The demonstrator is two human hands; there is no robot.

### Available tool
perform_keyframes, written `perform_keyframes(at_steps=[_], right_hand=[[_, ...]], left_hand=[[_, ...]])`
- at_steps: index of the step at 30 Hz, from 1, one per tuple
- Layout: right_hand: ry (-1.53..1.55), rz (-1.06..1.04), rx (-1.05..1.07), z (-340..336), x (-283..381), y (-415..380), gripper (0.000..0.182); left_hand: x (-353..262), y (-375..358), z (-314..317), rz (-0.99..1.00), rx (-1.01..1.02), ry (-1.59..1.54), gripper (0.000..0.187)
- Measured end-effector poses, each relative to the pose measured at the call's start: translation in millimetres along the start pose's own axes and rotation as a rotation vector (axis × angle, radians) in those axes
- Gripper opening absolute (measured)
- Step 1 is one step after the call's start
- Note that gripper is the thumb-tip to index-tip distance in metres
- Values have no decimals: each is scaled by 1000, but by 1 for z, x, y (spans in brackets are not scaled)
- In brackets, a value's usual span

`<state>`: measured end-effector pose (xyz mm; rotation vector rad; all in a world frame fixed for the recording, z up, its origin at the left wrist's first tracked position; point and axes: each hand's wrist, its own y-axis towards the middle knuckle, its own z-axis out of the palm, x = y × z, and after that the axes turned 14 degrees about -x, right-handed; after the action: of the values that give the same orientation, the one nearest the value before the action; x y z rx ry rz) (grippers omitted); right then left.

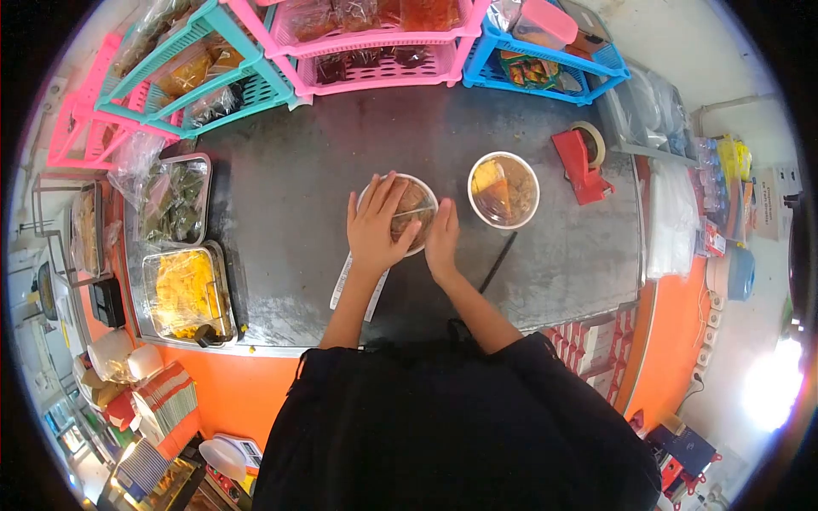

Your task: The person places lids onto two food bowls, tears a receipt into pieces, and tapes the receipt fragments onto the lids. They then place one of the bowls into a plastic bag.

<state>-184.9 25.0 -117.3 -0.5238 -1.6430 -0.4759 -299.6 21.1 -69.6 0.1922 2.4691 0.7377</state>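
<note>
A round white-rimmed bowl (412,209) with brown food under a clear cover stands on the dark grey table (341,136). My left hand (376,223) lies over its left part with the fingers spread. Against the bowl's right side rests my right hand (441,241), fingers stretched and close together. To the right is a second bowl (503,191) holding brown food and a yellow and orange item. A black stick (498,263) lies below that second bowl. Part of a white printed strip (342,283) shows beside and under my left forearm.
Pink (375,83), teal (204,78) and blue (545,89) racks with packed food line the back. At the left are a tray of wrapped green items (175,200) and a container of yellow food (186,292). A red tape dispenser (579,170) sits right, near plastic bags (671,220).
</note>
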Motion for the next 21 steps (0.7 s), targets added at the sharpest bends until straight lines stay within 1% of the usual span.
perform_keyframes(at_steps=[1,2,5,6,7,8,10,11,13,15,16,17,19,20,21], right_hand=[[3,-2,-6,3,5,0,44],[-44,11,9,4,11,1,41],[-114,14,33,9,7,6,37],[-115,-10,49,15,4,14,36],[-102,12,73,15,2,18,35],[-90,5,63,12,0,17,35],[-65,-6,132,4,-1,13,33],[-56,-17,123,-1,3,9,33],[-61,-108,202,-14,7,-7,31],[-74,-137,200,-13,-8,-11,32],[-75,-173,203,-12,-2,-10,33],[-75,-175,194,-18,5,-7,33],[-381,-37,357,-37,22,2,34],[-383,-39,345,-51,22,4,34],[-442,-229,338,-68,22,4,32]], left_hand=[[2,1,1,3,51,-30,65],[3,4,4,10,51,-35,65],[-4,-2,8,1,5,29,65],[-3,2,11,-3,-24,86,65],[-2,2,12,-6,-51,142,65],[1,-1,11,9,-58,141,65],[8,-6,11,-167,-370,-149,56],[12,-8,15,-154,-378,-156,56],[17,-24,24,-457,-387,-433,52],[17,-45,32,-781,-377,-703,48],[16,-48,35,-938,-369,-836,46],[11,-50,42,-934,-363,-843,46],[-9,-52,61,-875,-525,-699,47],[-18,-51,67,-871,-518,-710,47],[-26,-49,72,-783,-562,-576,46]])
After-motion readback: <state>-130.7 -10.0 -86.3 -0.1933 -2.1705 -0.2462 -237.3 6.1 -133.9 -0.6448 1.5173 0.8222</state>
